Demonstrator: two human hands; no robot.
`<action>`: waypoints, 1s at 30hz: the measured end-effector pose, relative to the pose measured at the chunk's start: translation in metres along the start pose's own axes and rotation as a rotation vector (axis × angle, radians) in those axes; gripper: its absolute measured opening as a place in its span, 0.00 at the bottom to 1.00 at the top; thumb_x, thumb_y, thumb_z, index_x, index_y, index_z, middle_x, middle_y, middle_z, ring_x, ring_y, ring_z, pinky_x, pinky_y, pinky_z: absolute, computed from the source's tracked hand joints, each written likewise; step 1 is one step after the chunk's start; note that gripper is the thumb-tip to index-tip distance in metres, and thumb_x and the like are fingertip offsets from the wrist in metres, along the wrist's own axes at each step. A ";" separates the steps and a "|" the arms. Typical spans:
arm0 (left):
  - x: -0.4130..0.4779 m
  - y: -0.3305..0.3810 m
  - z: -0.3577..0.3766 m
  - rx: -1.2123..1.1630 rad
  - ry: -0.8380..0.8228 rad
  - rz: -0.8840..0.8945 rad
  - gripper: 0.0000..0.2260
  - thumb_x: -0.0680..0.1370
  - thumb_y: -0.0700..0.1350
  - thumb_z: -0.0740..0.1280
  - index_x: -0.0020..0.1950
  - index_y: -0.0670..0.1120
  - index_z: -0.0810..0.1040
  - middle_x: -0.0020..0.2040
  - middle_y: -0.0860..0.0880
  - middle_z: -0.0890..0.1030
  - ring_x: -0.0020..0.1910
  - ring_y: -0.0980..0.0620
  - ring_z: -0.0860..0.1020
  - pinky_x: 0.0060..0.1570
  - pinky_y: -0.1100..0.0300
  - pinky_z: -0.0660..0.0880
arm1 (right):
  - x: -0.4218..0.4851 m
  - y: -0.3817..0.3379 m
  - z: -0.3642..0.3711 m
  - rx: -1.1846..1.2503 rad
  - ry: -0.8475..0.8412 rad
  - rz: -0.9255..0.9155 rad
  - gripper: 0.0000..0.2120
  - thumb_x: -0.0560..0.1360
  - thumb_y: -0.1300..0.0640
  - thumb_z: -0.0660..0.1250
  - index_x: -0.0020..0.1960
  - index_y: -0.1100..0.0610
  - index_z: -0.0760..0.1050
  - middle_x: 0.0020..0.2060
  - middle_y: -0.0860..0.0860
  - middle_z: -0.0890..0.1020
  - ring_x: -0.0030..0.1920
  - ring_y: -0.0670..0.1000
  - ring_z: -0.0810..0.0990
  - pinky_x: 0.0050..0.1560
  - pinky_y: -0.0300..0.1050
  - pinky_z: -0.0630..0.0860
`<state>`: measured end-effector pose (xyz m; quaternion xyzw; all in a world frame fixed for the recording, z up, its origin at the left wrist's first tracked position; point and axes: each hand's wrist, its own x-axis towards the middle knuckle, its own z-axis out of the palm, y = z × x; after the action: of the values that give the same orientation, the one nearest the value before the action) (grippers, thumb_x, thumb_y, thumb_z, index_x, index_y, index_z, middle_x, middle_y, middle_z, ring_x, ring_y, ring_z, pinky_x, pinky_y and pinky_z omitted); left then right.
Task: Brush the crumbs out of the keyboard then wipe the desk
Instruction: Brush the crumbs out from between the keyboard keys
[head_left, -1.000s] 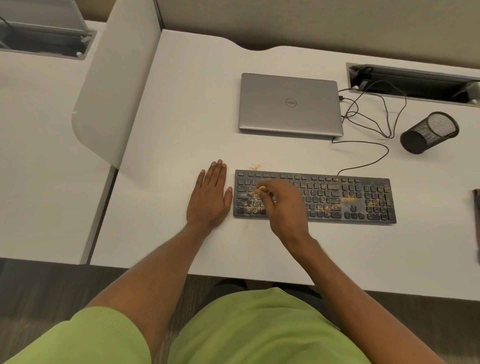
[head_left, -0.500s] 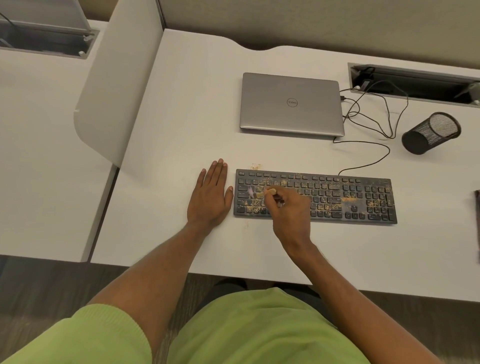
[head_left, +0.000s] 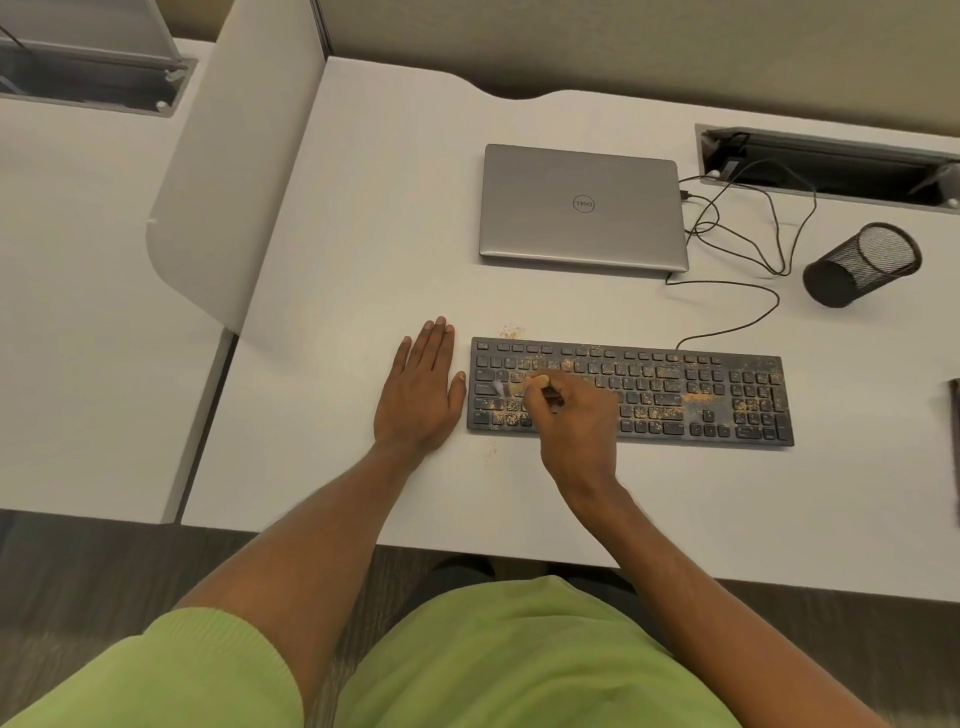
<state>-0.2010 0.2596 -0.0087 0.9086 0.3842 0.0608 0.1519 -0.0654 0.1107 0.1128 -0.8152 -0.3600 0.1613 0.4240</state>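
A black keyboard (head_left: 675, 389) lies on the white desk (head_left: 363, 260), speckled with orange-brown crumbs, thickest at its left end and near the right middle. My right hand (head_left: 571, 421) hovers over the left part of the keys and grips a small brush (head_left: 540, 382); its pale bristles point left onto the keys. My left hand (head_left: 421, 389) rests flat on the desk, fingers straight, thumb against the keyboard's left edge. A few crumbs (head_left: 511, 331) lie on the desk behind the keyboard, and a few more crumbs (head_left: 491, 452) in front of it.
A closed silver laptop (head_left: 579, 205) sits behind the keyboard, with cables (head_left: 748, 244) running to a cable slot (head_left: 831, 161). A black mesh pen cup (head_left: 862, 265) lies on its side at the right. A dark object (head_left: 955, 441) shows at the right edge. A divider panel (head_left: 234, 171) stands on the left.
My right hand with the brush has shifted a little back and forth over the left keys. The left hand has stayed flat beside the keyboard.
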 end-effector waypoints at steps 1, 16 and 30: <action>0.000 0.000 0.000 0.000 0.001 -0.001 0.30 0.87 0.54 0.50 0.88 0.45 0.51 0.88 0.48 0.52 0.87 0.53 0.48 0.86 0.50 0.47 | -0.001 0.001 0.000 0.001 -0.008 0.009 0.09 0.81 0.58 0.69 0.45 0.59 0.85 0.36 0.49 0.85 0.36 0.48 0.83 0.39 0.55 0.81; 0.000 0.001 -0.001 -0.001 0.004 0.000 0.31 0.87 0.54 0.50 0.88 0.44 0.51 0.88 0.47 0.52 0.87 0.52 0.49 0.86 0.50 0.47 | 0.003 -0.006 -0.004 0.014 -0.016 0.056 0.10 0.80 0.61 0.68 0.42 0.57 0.84 0.32 0.45 0.83 0.34 0.46 0.81 0.35 0.47 0.79; 0.001 -0.001 0.002 0.013 -0.002 -0.003 0.31 0.87 0.55 0.50 0.88 0.45 0.50 0.88 0.48 0.51 0.87 0.53 0.47 0.86 0.49 0.47 | -0.009 -0.009 -0.009 0.071 -0.006 0.018 0.07 0.80 0.62 0.69 0.45 0.58 0.84 0.38 0.49 0.85 0.40 0.49 0.82 0.42 0.52 0.81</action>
<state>-0.2009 0.2605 -0.0107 0.9091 0.3856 0.0572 0.1467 -0.0708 0.1027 0.1251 -0.8025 -0.3479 0.1804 0.4500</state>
